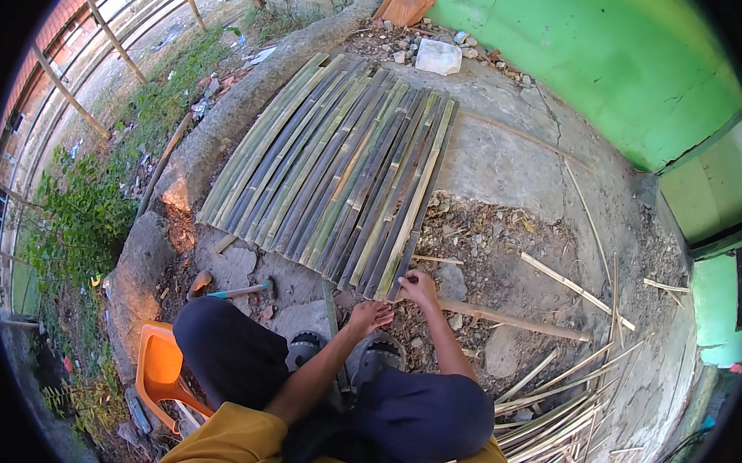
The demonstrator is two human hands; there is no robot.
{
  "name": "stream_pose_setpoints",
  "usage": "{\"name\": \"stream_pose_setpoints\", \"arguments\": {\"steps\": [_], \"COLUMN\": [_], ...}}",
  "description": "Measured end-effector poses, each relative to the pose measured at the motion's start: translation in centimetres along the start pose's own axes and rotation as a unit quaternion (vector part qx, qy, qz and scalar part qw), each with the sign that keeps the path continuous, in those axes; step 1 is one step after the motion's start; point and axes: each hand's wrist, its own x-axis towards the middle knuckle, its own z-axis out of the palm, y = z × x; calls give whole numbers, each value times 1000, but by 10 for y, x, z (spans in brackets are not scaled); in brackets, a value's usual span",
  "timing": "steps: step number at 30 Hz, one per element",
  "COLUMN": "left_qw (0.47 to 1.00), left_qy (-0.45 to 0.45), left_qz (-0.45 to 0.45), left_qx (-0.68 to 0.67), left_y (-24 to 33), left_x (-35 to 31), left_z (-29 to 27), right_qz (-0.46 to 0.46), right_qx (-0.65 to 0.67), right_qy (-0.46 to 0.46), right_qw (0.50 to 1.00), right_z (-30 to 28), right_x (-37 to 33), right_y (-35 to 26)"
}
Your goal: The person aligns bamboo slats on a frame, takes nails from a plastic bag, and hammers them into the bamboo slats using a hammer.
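Centrally, one panel of bamboo slats (pixel 324 171), green and dark brown, lying just beyond the fingers; the close parallel lay presumably keeps the sheet even.

Outermost slat (pixel 419 221), dark, on the panel's right edge: its near end meets the right hand (pixel 419 288), whose fingers bend against it, apparently steadying it. Firm pinch or mere touch: cannot tell.

Left hand (pixel 371 316): just left of the right fingers and closer to the body, near the slat ends; its fingers curl loosely, seemingly on nothing, perhaps kept ready as support.

Wooden batten (pixel 520 321): extends rightward from the right fingers, crosswise to the slats, probably as a bearer.

Hammer (pixel 240 291), blue-green handle: on the ground left of the left fingers, likely parked within reach.

Orange chair (pixel 155 388): farther left, nearer the body.

Loose strips (pixel 557 434): heaped right of the fingers and nearer, seemingly set aside.

White block (pixel 439 57): far beyond the fingers, before a green wall (pixel 610 68).
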Motion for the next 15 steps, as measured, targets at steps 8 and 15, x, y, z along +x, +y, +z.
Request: {"name": "stream_pose_setpoints", "arguments": {"steps": [8,15], "left_qw": [1000,998], "left_qy": [-16,-18], "left_qz": [3,5], "left_qx": [26,55], "left_y": [1,2], "left_x": [-1,-3], "left_z": [-2,7], "right_qz": [3,5], "right_qx": [16,9], "right_qy": [-4,-1], "right_qw": [1000,1000], "right_z": [-2,-6], "right_x": [-6,-8], "right_y": [-5,-8]}}
